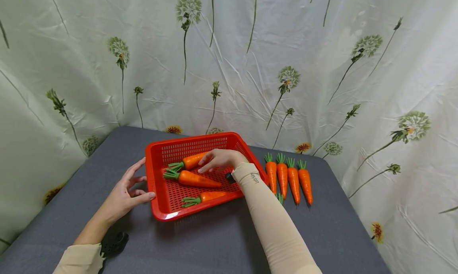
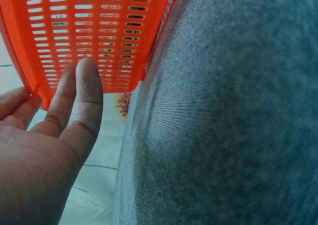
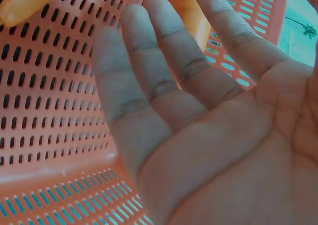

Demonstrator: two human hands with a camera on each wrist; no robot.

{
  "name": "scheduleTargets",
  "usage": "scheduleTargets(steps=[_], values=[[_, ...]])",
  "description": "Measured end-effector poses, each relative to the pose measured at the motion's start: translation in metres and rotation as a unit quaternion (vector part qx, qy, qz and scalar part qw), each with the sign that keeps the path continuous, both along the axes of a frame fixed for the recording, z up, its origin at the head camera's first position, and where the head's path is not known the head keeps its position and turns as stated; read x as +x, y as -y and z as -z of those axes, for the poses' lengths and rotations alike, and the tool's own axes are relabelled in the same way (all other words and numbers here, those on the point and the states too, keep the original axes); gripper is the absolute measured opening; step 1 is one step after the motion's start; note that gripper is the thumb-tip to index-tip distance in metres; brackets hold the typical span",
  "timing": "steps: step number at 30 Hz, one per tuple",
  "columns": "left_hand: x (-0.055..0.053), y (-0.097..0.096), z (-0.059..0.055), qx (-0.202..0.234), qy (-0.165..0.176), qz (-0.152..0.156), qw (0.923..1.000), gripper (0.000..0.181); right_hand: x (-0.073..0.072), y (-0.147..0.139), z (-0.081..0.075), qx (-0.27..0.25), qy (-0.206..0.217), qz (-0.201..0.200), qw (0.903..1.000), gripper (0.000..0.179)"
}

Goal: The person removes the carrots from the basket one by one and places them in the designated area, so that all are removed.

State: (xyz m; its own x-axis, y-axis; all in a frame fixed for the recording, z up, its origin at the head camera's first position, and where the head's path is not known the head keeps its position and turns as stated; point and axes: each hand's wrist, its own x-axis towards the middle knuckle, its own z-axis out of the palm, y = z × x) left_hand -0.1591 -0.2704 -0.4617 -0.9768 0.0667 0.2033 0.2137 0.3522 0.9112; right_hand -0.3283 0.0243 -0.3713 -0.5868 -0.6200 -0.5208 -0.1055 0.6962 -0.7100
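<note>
A red plastic basket [image 1: 167,216] with slotted walls stands on the grey table. Three orange carrots lie inside: a rear carrot [image 1: 191,161], a middle carrot [image 1: 195,179] and a front carrot [image 1: 212,196]. My left hand [image 1: 119,196] is at the basket's left end, thumb at the rim and fingers spread along the outside; in the left wrist view its fingers [image 2: 88,93] are fairly straight beside the slotted wall. My right hand [image 1: 222,159] reaches into the basket over the rear carrot, which it partly covers. Its fingers [image 3: 141,51] are extended and grip nothing.
Right of the basket, several carrots [image 1: 293,182] lie side by side with leafy tops pointing away. Another green top [image 1: 280,198] shows close to the basket's right side. A white curtain [image 1: 229,67] with a dandelion print hangs behind the grey table [image 1: 343,226].
</note>
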Motion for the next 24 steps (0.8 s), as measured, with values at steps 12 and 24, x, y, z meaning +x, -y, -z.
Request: scheduleTargets(steps=[12, 24], values=[[-0.001, 0.0, 0.003, 0.001, -0.006, -0.002, 1.0, 0.099, 0.005, 0.011, 0.011, 0.018, -0.005, -0.002, 0.9998, 0.051], [0.001, -0.001, -0.001, 0.005, -0.004, 0.0, 1.0, 0.098, 0.008, 0.019, 0.017, 0.045, 0.006, 0.001, 0.999, 0.045]])
